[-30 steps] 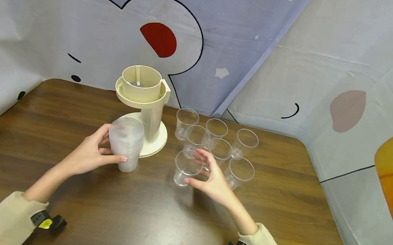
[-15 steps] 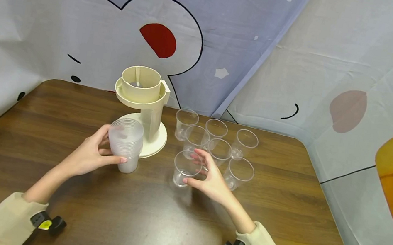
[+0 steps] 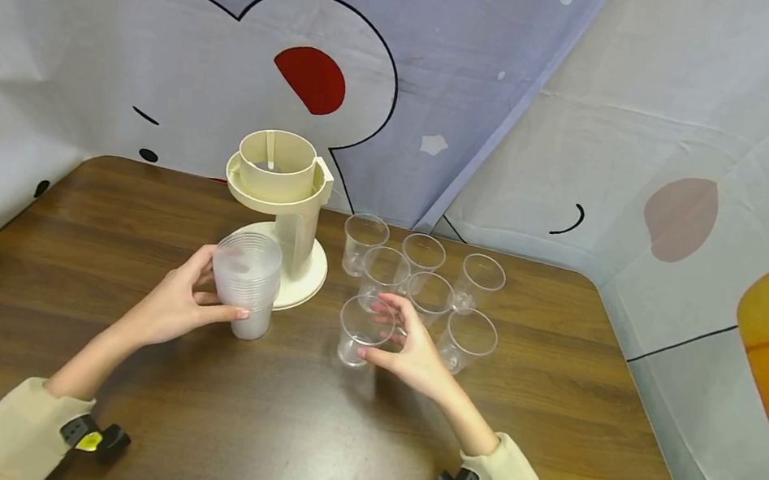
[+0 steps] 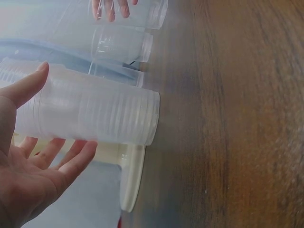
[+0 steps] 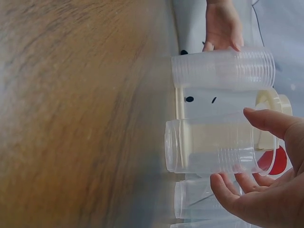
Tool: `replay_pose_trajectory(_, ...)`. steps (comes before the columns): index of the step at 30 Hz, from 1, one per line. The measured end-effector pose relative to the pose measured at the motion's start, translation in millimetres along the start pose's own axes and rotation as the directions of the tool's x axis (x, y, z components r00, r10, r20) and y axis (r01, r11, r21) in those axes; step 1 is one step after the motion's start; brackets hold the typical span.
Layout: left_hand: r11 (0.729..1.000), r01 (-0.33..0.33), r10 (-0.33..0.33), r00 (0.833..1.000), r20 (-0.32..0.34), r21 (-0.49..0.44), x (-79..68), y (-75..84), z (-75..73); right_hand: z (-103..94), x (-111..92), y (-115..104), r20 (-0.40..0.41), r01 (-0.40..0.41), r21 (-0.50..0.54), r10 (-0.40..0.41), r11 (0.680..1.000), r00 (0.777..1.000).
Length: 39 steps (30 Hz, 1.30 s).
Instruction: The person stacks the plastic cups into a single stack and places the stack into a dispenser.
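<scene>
A tall stack of nested clear plastic cups (image 3: 248, 274) stands upright on the table, in front of the cream stand. My left hand (image 3: 172, 304) grips it from the left, thumb across the near side; the left wrist view shows the fingers (image 4: 78, 154) along the opposite side. To the right, a single clear plastic cup (image 3: 354, 338) stands upright, its base on the wood. My right hand (image 3: 415, 359) holds this cup between thumb and fingers from its right side. In the right wrist view the thumb (image 5: 266, 118) lies near the rim.
Several more clear cups (image 3: 473, 334) stand upright in a loose group behind and right of the right hand. The cream stand (image 3: 309, 274) has a round base and a ring-shaped top. A printed cloth (image 3: 518, 128) hangs behind the brown wooden table (image 3: 297, 441).
My right hand and its cup have shifted very slightly to the left. The left hand and the stack look unmoved.
</scene>
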<state>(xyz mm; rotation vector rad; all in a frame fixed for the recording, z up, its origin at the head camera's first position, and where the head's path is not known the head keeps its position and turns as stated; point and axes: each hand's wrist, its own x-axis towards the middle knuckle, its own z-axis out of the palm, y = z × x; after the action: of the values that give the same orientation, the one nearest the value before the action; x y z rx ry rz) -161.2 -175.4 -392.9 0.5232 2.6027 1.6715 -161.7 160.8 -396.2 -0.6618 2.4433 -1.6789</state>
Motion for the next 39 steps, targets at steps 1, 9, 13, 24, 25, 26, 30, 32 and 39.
replay_pose_trajectory(1,1.0,0.001,-0.001,1.0,0.0,0.0,-0.1,0.0,-0.1,0.3,0.3,-0.5,0.001,-0.003,0.003,0.003,1.0,1.0)
replay_pose_trajectory(9,1.0,-0.001,0.001,1.0,-0.004,0.004,-0.4,-0.8,-0.1,2.1,2.0,-6.2,-0.005,0.023,0.008,-0.023,1.0,1.0)
replay_pose_trajectory(13,1.0,-0.003,0.003,1.0,-0.005,0.008,-0.2,-1.3,-0.1,1.3,3.9,-9.7,0.001,0.046,0.0,-0.046,0.999,0.999)
replay_pose_trajectory(24,1.0,0.0,0.0,1.0,-0.003,0.014,0.1,-1.4,-0.2,-2.1,8.6,-25.0,0.008,0.045,-0.005,-0.045,0.999,0.999)
replay_pose_trajectory(25,1.0,0.0,0.0,1.0,-0.003,0.013,0.2,-1.3,-0.1,-2.0,8.9,-26.2,0.008,0.045,-0.01,-0.044,0.999,0.999)
replay_pose_trajectory(26,1.0,0.001,-0.001,1.0,-0.003,0.013,0.4,-1.2,0.0,-1.7,9.3,-27.3,0.01,0.045,-0.014,-0.045,0.999,0.999)
replay_pose_trajectory(30,1.0,0.0,0.0,1.0,-0.007,0.006,0.9,-1.5,0.6,0.5,11.5,-32.7,0.02,0.047,-0.016,-0.046,0.999,0.999)
replay_pose_trajectory(32,1.0,0.0,0.0,1.0,-0.009,0.005,0.7,-1.5,0.7,2.1,12.9,-35.3,0.025,0.048,-0.018,-0.047,0.999,0.999)
replay_pose_trajectory(39,1.0,-0.002,0.002,1.0,-0.01,0.008,-0.1,-1.7,0.6,6.3,17.7,-44.7,0.034,0.066,-0.034,-0.065,0.997,0.997)
